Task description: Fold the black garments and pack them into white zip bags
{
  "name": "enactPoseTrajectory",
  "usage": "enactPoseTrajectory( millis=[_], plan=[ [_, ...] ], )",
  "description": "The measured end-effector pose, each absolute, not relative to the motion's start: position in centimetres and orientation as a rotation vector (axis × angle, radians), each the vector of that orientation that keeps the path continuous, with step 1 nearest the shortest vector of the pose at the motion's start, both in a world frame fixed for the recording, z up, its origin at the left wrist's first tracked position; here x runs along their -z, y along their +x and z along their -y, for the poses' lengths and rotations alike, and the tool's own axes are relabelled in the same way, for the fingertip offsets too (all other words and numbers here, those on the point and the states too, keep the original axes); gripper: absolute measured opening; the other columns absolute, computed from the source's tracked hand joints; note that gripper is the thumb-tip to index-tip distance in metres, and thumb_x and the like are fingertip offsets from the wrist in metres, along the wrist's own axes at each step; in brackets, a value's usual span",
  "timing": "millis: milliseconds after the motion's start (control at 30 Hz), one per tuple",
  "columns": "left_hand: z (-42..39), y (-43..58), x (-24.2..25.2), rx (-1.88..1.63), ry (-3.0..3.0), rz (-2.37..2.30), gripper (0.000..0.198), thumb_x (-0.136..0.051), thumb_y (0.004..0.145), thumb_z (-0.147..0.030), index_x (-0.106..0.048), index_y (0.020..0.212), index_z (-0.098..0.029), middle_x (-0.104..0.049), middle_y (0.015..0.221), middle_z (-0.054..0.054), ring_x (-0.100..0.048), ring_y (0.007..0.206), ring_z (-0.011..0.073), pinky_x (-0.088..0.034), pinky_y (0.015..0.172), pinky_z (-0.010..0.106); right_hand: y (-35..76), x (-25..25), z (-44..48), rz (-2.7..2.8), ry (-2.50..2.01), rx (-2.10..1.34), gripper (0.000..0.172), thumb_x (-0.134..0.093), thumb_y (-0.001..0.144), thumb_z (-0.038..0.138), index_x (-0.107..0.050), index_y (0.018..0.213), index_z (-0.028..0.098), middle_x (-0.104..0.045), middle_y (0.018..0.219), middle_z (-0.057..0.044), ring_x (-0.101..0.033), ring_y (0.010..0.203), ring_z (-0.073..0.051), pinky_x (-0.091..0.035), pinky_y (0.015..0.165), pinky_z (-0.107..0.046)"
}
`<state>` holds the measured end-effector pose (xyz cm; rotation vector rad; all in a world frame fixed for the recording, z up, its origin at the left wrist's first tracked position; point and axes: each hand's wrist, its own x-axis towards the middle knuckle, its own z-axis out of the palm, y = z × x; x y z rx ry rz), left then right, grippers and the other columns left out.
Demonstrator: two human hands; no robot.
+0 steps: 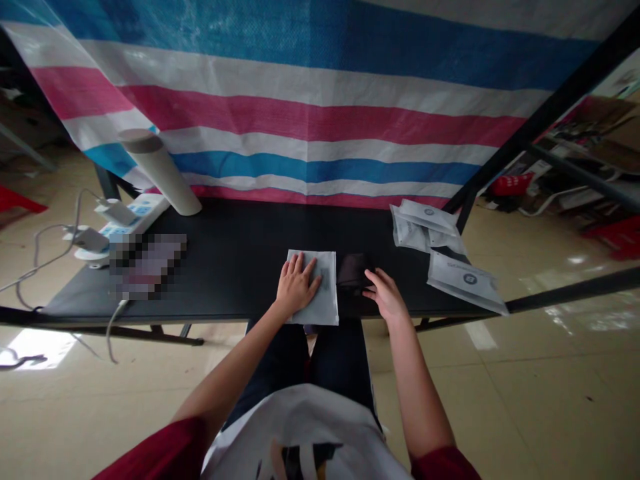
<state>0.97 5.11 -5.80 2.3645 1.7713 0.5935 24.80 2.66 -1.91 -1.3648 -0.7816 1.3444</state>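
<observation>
Red sleeves (165, 453) reach to the black counter (240, 240), where the left hand (297, 285) lies flat, fingers open, on a gray pouch (329, 293), and the right hand (385, 297) touches a dark flat thing (353, 272) with open fingers.

A striped tarp (310, 113) hangs before me behind a black table (235, 230), light glinting off the tiled floor (525, 400) around me.
</observation>
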Motion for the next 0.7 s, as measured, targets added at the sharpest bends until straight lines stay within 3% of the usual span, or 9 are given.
enactPoseTrajectory(
  millis=[133,267,400,533,700],
  plan=[
    [-5.8,1.0,5.3,-0.882,2.131,-1.679,0.054,-0.031,0.099,-0.049,-0.053,0.136,-0.016,-0.049,0.144,0.016,-0.04,0.138,0.0317,-0.029,0.114,0.05,22.9,0.9,-3.1,0.886,-1.341,-1.365,0.041,-0.081,0.06,0.051,-0.058,0.075,0.022,-0.059,0.075,0.003,-0.059,0.069,-0.013,-0.052,0.053,-0.02],
    [-6.0,-1.2,4.6,-1.155,1.827,-1.407,0.051,-0.026,0.101,-0.045,-0.048,0.136,-0.017,-0.06,0.13,0.014,-0.058,0.119,0.0255,-0.043,0.103,0.043,21.2,0.9,-3.9,0.966,-1.4,-1.358,0.042,-0.08,0.061,0.053,-0.064,0.081,0.02,-0.061,0.077,0.001,-0.06,0.074,-0.014,-0.05,0.053,-0.02],
    [-5.6,-4.2,4.5,-1.159,1.689,-1.195,0.055,-0.044,0.095,-0.047,-0.036,0.142,-0.02,-0.06,0.125,0.014,-0.064,0.104,0.0235,-0.05,0.093,0.042,21.1,1.4,-4.1,0.99,-1.386,-1.38,0.039,-0.079,0.062,0.049,-0.066,0.085,0.02,-0.067,0.083,-0.001,-0.063,0.08,-0.017,-0.048,0.056,-0.02],
    [-5.4,-5.6,4.6,-1.16,1.56,-1.227,0.075,-0.071,0.075,-0.037,-0.031,0.137,-0.023,-0.055,0.124,0.013,-0.067,0.085,0.0179,-0.055,0.076,0.034,21.6,2.1,-4.3,1.022,-1.323,-1.387,0.038,-0.082,0.058,0.039,-0.065,0.087,0.02,-0.071,0.09,-0.002,-0.065,0.084,-0.02,-0.05,0.062,-0.024],
    [-4.9,-5.8,4.4,-1.186,1.596,-1.289,0.055,-0.067,0.07,-0.026,-0.037,0.116,-0.022,-0.052,0.119,0.009,-0.062,0.073,0.0113,-0.051,0.061,0.024,21.9,2.7,-4.8,1.084,-1.273,-1.376,0.037,-0.083,0.058,0.032,-0.067,0.088,0.02,-0.073,0.092,-0.004,-0.067,0.087,-0.022,-0.052,0.069,-0.028]
  ],
)
